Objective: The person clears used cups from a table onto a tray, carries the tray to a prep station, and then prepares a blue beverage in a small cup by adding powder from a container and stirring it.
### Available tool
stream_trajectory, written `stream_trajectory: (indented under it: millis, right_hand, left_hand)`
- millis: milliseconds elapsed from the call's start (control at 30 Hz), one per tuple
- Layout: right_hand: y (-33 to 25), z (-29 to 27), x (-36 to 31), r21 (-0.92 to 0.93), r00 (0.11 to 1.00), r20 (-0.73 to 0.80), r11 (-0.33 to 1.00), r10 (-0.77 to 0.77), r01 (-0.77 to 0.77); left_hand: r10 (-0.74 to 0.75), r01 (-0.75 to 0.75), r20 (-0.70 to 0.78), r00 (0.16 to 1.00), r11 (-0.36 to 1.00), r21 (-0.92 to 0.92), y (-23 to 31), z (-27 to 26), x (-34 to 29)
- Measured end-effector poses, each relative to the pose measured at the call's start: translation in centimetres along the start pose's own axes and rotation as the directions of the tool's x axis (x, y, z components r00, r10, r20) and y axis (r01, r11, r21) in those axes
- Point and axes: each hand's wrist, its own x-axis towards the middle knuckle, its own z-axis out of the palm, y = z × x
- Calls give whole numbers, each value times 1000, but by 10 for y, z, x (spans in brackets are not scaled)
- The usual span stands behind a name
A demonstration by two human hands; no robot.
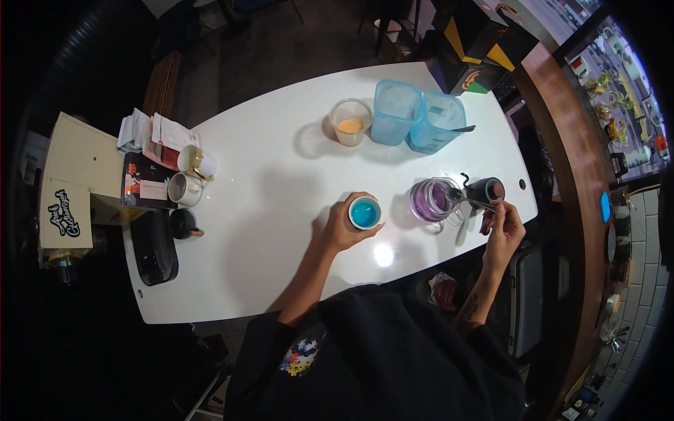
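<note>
My left hand [345,228] is wrapped round a small white cup [364,212] with bright blue inside. Between the thumb and fingers of my right hand [503,228] is the handle of a metal spoon [474,202]. The spoon's bowl is over the mouth of a clear glass jar [430,201] that holds something purple; whether it touches the contents I cannot tell. Right beside the jar lies a dark round container [486,191], partly behind the spoon and my right hand.
A clear plastic cup [350,122] with orange contents stands beyond my left hand, beside two light blue containers [397,112]. At the left end of the white table [239,168] are mugs [186,188], a black tray [156,245] and papers. Black boxes [477,42] sit at the far right.
</note>
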Motion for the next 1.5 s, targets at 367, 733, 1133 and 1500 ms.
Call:
stream_trajectory:
  millis: [367, 733, 1133, 1500]
  right_hand:
    - [26, 21, -8, -226, 974, 173, 969, 143, -102]
    - [38, 19, -7, -404, 972, 216, 915, 88, 7]
    - [12, 22, -6, -447, 964, 192, 891, 186, -83]
    - [-25, 63, -20, -275, 901, 359, 895, -244, 352]
  left_hand:
    - [-16, 16, -1, 1000, 1000, -11, -5, 1, -2]
    - [-7, 7, 1, 1000, 999, -52, -5, 0, -3]
    - [55, -77, -68, 996, 921, -381, -14, -28, -15]
    - [-277, 1, -493, 825, 873, -489, -20, -34, -55]
